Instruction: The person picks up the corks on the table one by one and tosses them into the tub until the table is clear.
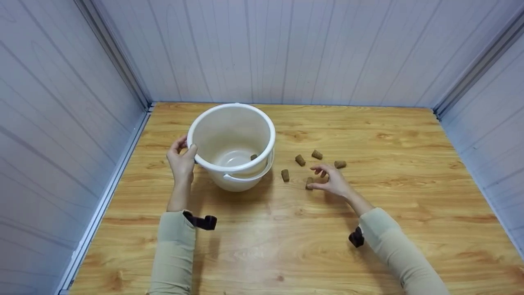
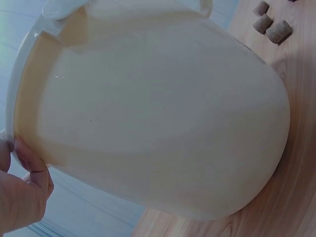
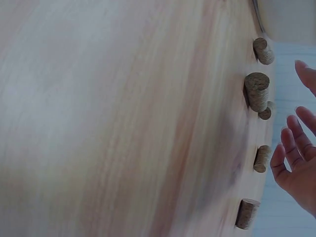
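My left hand (image 1: 181, 163) pinches the bucket (image 1: 235, 187) by its rim (image 1: 231, 168); my right hand (image 1: 335, 183), fingers (image 1: 324, 167) spread, hovers by a cork (image 1: 309, 180), probably best pinched squarely across its sides.

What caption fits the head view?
Left hand holds a white bucket by its rim, one cork inside; right hand hovers near five more corks on wooden tabletop.

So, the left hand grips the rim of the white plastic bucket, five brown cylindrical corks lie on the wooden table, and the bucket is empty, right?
Not quite: the bucket isn't empty; the head view shows one brown cork inside. The left hand grips the rim, and five brown corks lie on the table.
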`<state>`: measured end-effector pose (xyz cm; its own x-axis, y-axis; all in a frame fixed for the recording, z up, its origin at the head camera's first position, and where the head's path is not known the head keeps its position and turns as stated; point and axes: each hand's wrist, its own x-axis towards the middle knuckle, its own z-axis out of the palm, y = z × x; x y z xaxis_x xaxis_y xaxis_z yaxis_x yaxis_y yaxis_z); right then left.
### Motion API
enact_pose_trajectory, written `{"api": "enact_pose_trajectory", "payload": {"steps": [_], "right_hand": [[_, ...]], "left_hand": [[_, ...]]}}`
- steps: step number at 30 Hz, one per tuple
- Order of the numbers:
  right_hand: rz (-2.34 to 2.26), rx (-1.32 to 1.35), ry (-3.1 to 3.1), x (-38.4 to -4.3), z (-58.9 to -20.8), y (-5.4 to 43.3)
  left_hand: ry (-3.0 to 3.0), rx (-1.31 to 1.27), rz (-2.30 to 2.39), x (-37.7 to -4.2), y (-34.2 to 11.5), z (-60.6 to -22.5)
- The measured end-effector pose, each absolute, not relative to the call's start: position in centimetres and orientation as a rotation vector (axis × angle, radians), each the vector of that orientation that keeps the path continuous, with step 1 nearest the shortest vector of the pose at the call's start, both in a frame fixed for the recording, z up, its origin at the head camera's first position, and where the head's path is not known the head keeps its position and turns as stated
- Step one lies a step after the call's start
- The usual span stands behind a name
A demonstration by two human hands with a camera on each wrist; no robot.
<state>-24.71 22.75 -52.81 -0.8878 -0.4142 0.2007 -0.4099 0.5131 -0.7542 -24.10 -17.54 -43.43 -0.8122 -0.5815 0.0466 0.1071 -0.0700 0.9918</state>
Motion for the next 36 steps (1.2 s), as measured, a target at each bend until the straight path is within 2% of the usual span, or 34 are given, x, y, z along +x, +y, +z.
{"api": "enact_pose_trajectory", "payload": {"steps": [17, 36], "right_hand": [[-1.342, -0.706, 2.731, -24.9, -54.6, 23.3], [-1.326, -0.646, 2.739, -25.0, -54.8, 22.6]], "left_hand": [[-1.737, 0.519, -1.95, -24.2, -17.6, -43.4], [-1.74, 0.509, -1.941, -24.2, -17.6, -43.4]]}}
